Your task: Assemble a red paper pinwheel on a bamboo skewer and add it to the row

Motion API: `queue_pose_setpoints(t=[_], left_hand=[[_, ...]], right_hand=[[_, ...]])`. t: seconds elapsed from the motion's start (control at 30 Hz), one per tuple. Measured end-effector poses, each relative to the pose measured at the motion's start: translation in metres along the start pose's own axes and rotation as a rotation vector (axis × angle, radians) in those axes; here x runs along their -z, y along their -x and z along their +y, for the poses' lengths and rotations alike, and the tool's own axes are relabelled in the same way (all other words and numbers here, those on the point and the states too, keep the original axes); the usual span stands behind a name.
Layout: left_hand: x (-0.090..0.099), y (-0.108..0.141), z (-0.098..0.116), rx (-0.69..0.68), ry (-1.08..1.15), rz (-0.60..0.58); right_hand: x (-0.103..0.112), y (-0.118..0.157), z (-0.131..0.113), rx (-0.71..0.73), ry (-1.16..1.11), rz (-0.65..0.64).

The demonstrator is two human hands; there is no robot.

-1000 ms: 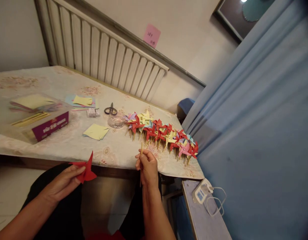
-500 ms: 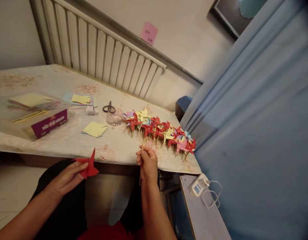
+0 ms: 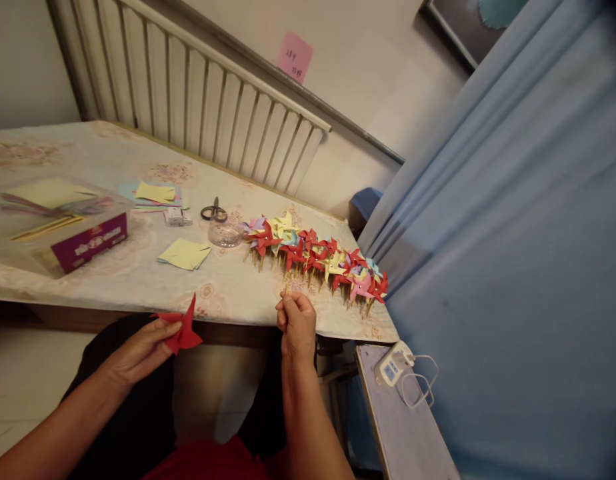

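Observation:
My left hand (image 3: pixel 149 343) pinches a folded red paper pinwheel (image 3: pixel 185 331) at its centre, just off the table's front edge. My right hand (image 3: pixel 298 320) is closed around a thin wooden stick (image 3: pixel 287 291), whose tip pokes up above the fingers; most of it is hidden in the hand. Beyond the right hand stand several finished pinwheels (image 3: pixel 313 257) in red, yellow, pink and blue, upright on sticks. A stack of cut yellow paper squares (image 3: pixel 184 254) lies on the cloth between the hands and the back of the table.
A clear box with a purple label (image 3: pixel 91 241) holds paper at the left. Black scissors (image 3: pixel 215 212), a clear round dish (image 3: pixel 226 233) and more paper (image 3: pixel 156 193) lie farther back. A white power adapter (image 3: pixel 394 365) with a cable rests on a low surface at the right, beside a blue curtain (image 3: pixel 508 233).
The stick has shifted in my right hand, so less of it shows above and below the fingers. My left hand has moved slightly right with the red pinwheel.

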State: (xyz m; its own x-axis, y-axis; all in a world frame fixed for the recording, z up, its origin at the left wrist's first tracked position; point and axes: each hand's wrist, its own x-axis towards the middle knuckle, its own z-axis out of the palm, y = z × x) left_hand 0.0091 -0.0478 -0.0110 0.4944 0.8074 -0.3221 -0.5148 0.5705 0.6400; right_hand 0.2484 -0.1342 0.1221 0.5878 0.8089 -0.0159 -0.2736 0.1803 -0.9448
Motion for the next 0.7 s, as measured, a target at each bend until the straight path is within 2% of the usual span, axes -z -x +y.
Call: queue_pose_setpoints(t=[0.17, 0.43, 0.7], left_hand=[[-0.0011, 0.0024, -0.0003, -0.01, -0.033, -0.022], [-0.0073, 0.0043, 0.002, -0.009, -0.036, 0.008], [0.001, -0.0001, -0.0004, 0.001, -0.032, 0.016]], right_hand=[[0.0013, -0.0009, 0.0006, -0.006, 0.022, -0.003], [0.0046, -0.0021, 0.0033, 0.005, 0.024, -0.022], [0.0062, -0.0041, 0.0062, -0.014, 0.03, 0.018]])
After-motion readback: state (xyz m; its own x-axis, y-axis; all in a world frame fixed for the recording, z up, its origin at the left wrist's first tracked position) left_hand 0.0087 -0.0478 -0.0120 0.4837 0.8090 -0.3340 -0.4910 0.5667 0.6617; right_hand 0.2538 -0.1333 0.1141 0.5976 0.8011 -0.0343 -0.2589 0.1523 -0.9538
